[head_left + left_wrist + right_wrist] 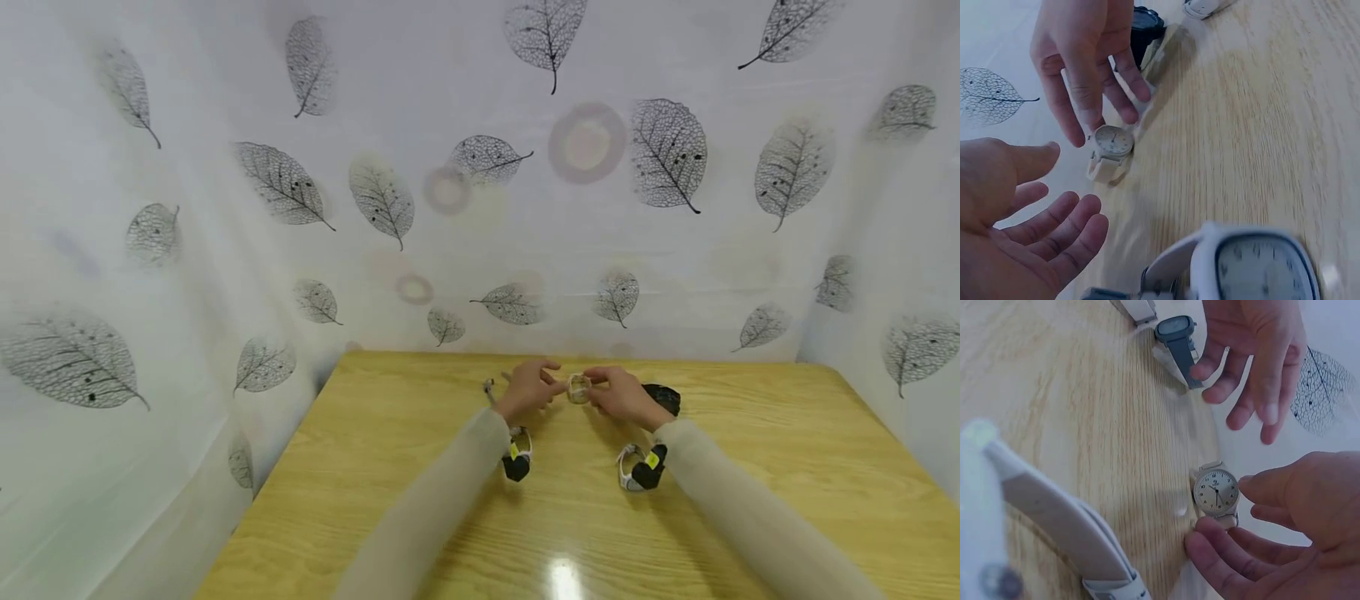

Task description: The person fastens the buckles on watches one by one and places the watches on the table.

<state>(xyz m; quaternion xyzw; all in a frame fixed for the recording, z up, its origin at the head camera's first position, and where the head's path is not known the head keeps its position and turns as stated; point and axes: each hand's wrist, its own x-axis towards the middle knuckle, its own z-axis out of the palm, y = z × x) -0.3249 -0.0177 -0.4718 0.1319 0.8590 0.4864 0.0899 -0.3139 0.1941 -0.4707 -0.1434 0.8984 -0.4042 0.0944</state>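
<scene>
A cream wristwatch (pixel 578 388) with a round, pale dial (pixel 1216 490) stands near the table's far edge, its strap bent beneath it. My right hand (pixel 618 395) pinches this watch between thumb and fingers at the side of the case. To its left, my left hand (pixel 529 389) is held with relaxed fingers and nothing in it, the fingertips just short of the watch. A dark grey watch (pixel 1180 349) with a rounded rectangular case lies behind the left hand. Close to the left wrist is a white watch (pixel 1263 265) with a squarish dial.
Another white-strapped watch (pixel 628 468) lies by the right wrist. Beyond the right hand is a shiny black object (pixel 663 398), partly covered by it. The wooden table (pixel 420 500) ends at a leaf-patterned curtain (pixel 465 233) at the back and sides.
</scene>
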